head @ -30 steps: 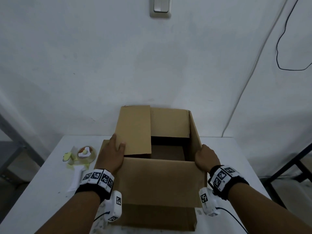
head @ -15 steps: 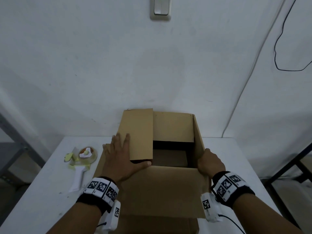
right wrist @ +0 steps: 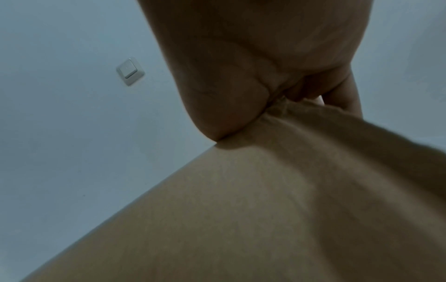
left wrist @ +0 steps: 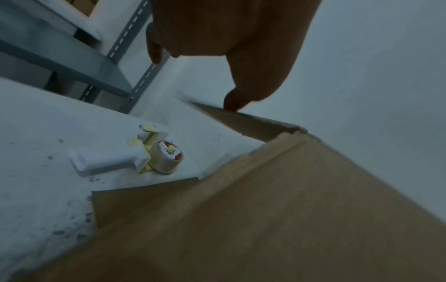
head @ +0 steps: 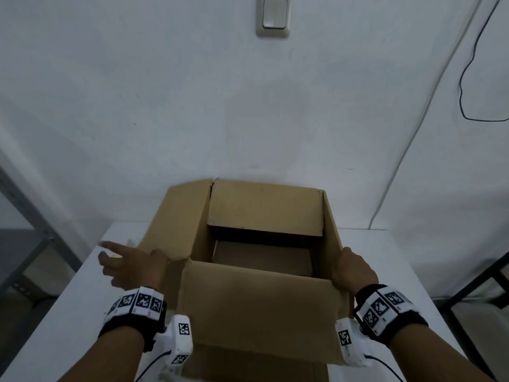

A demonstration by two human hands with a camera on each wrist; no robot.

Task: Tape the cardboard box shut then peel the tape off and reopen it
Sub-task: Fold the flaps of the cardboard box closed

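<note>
The brown cardboard box stands open on the white table. Its left flap leans up and outward, the far flap is folded inward, and the near flap stands up toward me. My left hand hovers left of the box with its fingers spread and holds nothing. In the left wrist view the thumb is near the flap's edge, and the white tape dispenser lies on the table below. My right hand grips the box's near right corner, pinching the cardboard edge.
A grey metal rack stands left of the table. The wall behind the box bears a light switch and a black cable. A dark frame stands at the right.
My left hand has come off the left flap and swung out to the left. The left flap has risen from its folded-in position and now leans outward. The right hand keeps its grip.
</note>
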